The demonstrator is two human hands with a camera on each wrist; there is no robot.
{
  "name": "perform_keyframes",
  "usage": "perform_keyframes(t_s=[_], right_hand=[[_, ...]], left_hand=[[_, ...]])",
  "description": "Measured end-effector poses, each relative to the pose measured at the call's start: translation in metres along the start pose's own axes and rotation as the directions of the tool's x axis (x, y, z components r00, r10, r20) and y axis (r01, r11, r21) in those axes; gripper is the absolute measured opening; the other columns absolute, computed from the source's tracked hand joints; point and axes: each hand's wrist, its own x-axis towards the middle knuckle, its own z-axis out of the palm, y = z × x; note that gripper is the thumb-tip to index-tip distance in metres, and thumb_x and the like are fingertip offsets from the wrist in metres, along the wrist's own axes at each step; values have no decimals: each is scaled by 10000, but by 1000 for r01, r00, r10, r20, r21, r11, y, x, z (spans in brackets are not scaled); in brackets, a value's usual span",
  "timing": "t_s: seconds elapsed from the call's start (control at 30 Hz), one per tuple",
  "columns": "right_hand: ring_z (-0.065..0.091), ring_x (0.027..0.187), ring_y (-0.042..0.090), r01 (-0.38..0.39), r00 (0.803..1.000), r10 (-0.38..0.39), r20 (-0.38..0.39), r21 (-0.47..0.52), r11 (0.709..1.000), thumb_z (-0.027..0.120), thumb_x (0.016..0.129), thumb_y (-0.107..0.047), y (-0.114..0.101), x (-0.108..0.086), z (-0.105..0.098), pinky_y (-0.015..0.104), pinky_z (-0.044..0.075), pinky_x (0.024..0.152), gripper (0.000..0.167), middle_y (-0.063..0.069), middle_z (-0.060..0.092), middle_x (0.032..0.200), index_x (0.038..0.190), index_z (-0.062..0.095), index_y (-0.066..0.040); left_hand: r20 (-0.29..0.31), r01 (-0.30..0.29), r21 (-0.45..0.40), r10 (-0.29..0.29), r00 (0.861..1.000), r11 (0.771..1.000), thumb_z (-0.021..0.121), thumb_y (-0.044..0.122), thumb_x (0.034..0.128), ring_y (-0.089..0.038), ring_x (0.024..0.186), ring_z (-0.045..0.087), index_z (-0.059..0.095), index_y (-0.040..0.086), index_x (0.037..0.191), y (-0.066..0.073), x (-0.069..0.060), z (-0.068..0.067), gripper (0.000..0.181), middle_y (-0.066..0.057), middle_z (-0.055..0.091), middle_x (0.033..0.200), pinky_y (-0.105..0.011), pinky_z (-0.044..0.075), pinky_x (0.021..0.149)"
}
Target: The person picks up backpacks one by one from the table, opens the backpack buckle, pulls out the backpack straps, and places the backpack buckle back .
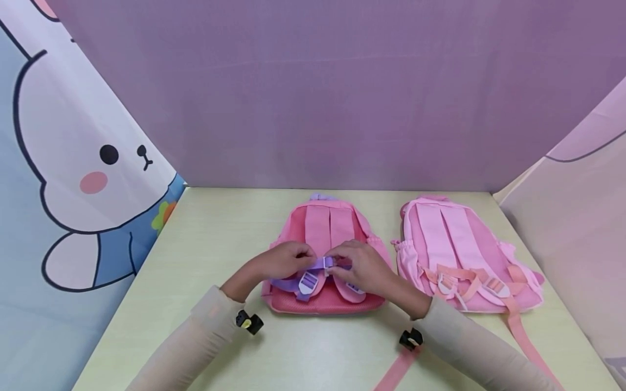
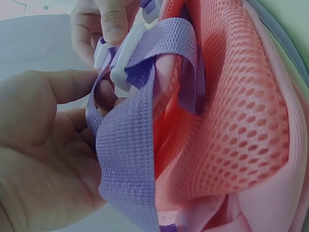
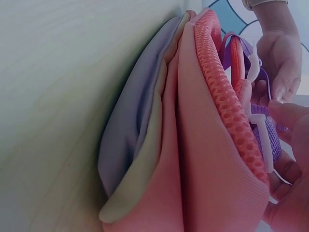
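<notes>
A pink child's backpack (image 1: 320, 217) lies back side up on the table, its padded shoulder straps facing the camera. Across its lower middle runs a purple webbing strap (image 2: 128, 140) with a small white slider buckle (image 1: 327, 263). My left hand (image 1: 287, 259) pinches this strap on the buckle's left side. From the right, my right hand (image 1: 364, 266) pinches the strap close by the same buckle. Another white adjuster (image 1: 308, 282) sits on the left shoulder strap's lower end. My fingers partly hide the buckle and the right-hand adjuster.
A second pink backpack (image 1: 464, 228) lies to the right, with orange-pink straps (image 1: 520, 326) trailing toward the table's front edge. Another loose pink strap end (image 1: 398, 372) is under my right forearm. A purple panel (image 1: 332, 98) stands behind the table (image 1: 210, 228).
</notes>
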Motion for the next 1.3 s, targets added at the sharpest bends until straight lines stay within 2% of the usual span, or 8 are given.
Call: perform_keyframes(t_s=[0.23,0.53,1.3], right_hand=[[643,921,111,-15,1000,15,11,4,1000,799,887,-279,-2,0,-1,306,553,826,266,-51,723,1006,1138,743,-209],[615,889,86,-24,1000,24,20,15,1000,803,881,-269,-1,0,-1,283,537,804,268,-68,708,984,1133,732,-210],[634,896,108,-10,1000,10,16,30,999,807,877,-262,1,1,-1,296,552,803,272,-61,709,992,1132,731,-206]], left_hand=[[-13,-8,-9,8,1000,1000,536,174,1048,-116,654,480,691,79,1055,2,-4,-1,182,-84,578,786,-231,395,590],[-22,-18,20,18,1000,1000,535,164,1045,-103,633,482,683,107,1044,3,-2,0,159,17,526,730,-221,402,596],[15,-15,-42,15,1000,999,500,147,1057,-111,617,482,685,115,1040,3,2,1,188,19,508,686,-224,401,585]])
